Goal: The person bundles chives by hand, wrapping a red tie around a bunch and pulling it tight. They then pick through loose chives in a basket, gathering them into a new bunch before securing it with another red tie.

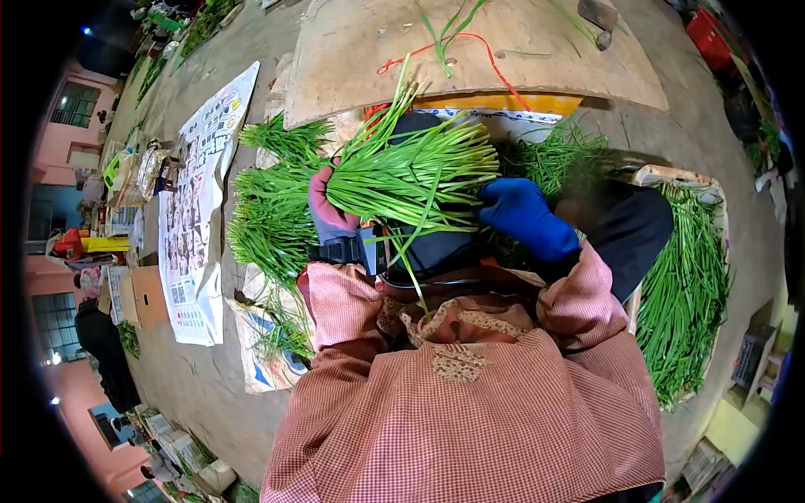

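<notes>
A loose bunch of long green chives (pixel 411 176) lies across my lap, its pale ends fanned to the right. Wrapped around its left part is my left hand (pixel 329 201), in a pink and grey glove, with a black strap and buckle at the wrist. My right hand (pixel 528 216), in a blue glove, is at the right ends of the stalks with its fingers curled together; I cannot tell what is in them. More chives (pixel 272 214) are piled just left of my left hand.
A wooden board (pixel 478 63) stands in front, with a red string (pixel 495 63) and stray leaves on it. At right is a crate (pixel 719 197) full of chives (pixel 683 293). Loose greens (pixel 558 163) lie beyond my right hand. A printed sheet (pixel 197 210) covers floor at left.
</notes>
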Action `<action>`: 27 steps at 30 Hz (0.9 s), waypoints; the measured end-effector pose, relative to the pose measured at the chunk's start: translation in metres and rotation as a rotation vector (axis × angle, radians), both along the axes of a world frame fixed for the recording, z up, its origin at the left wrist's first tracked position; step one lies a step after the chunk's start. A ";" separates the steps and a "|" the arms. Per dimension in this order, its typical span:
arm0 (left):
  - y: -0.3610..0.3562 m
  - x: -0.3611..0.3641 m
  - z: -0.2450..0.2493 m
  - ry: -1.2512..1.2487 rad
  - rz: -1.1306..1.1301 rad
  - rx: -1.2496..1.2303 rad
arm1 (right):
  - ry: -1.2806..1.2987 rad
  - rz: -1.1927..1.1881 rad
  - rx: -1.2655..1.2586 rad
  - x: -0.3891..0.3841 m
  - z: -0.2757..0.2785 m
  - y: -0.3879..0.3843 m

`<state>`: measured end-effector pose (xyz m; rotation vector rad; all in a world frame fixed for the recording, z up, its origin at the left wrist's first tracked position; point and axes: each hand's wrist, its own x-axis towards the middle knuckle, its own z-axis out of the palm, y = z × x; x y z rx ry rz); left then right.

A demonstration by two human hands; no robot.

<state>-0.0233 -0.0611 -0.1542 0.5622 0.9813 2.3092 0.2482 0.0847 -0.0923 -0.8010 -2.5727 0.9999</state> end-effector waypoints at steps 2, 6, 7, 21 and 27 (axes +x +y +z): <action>0.002 0.001 -0.005 0.196 0.068 -0.036 | 0.054 -0.016 -0.031 0.005 -0.001 -0.002; 0.000 -0.001 -0.003 0.084 -0.021 0.025 | 0.103 -0.126 -0.207 0.011 0.002 -0.002; 0.001 -0.002 -0.004 0.084 -0.023 0.023 | 0.115 -0.148 -0.176 0.015 -0.001 0.000; 0.006 -0.006 -0.017 0.250 0.032 -0.026 | 0.199 -0.060 0.004 -0.001 -0.015 -0.021; 0.007 0.000 -0.019 0.288 0.106 -0.113 | 0.373 0.073 0.070 -0.028 -0.008 -0.033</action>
